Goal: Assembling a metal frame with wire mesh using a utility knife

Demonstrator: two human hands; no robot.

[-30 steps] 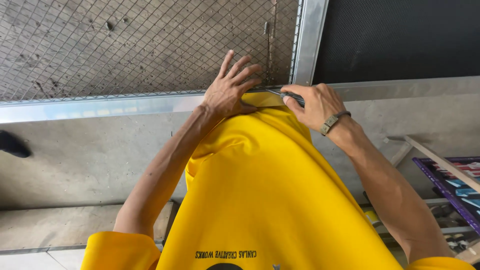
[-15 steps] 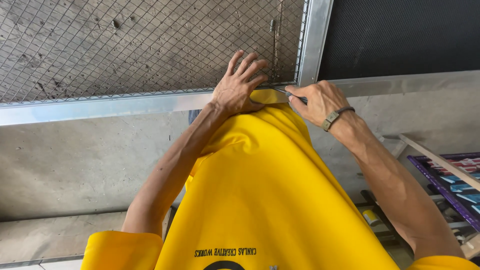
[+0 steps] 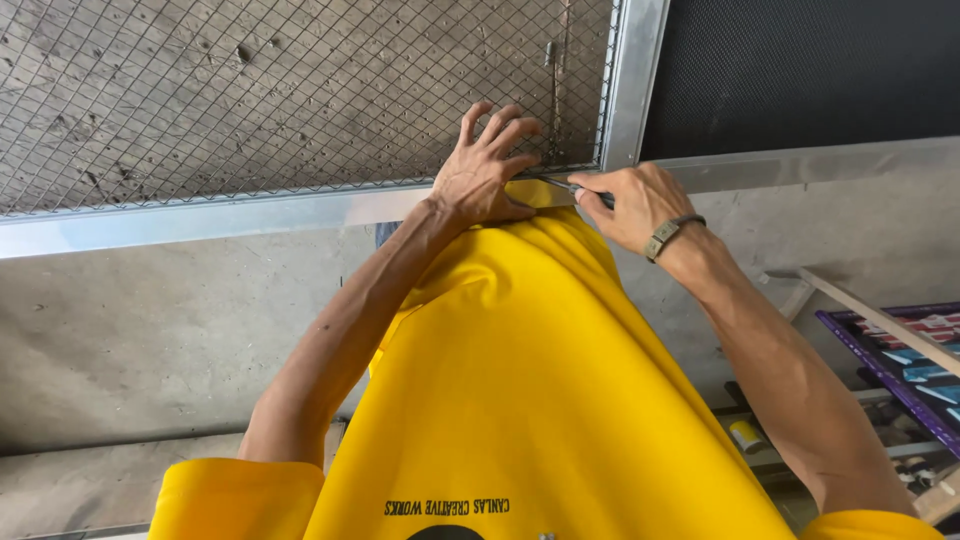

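The view sits closer to the corner of the screen than a second ago, and both hands stay at the same spot on the frame, so the work at that corner goes on rather than moving along.

The wire mesh panel (image 3: 280, 90) fills the upper left, with rough concrete behind it. Its aluminium frame (image 3: 200, 220) runs as a bottom rail across the view and meets an upright post at the right; beyond the post lies a dark fine screen (image 3: 800, 70).

The yellow shirt (image 3: 520, 380) takes up the lower middle and covers part of the rail beneath the hands.

The left hand (image 3: 485, 165) lies spread, palm down, fingers splayed on the mesh just above the rail, pressing it flat; it grips nothing.

The right hand (image 3: 630, 200), a watch at its wrist, is closed around a thin dark tool (image 3: 575, 188) whose tip points left at the rail's groove, just beside the left thumb. What kind of tool it is cannot be told.

At the lower right stand a wooden strip (image 3: 880, 320) and a purple-edged board (image 3: 900, 370), well apart from the hands.
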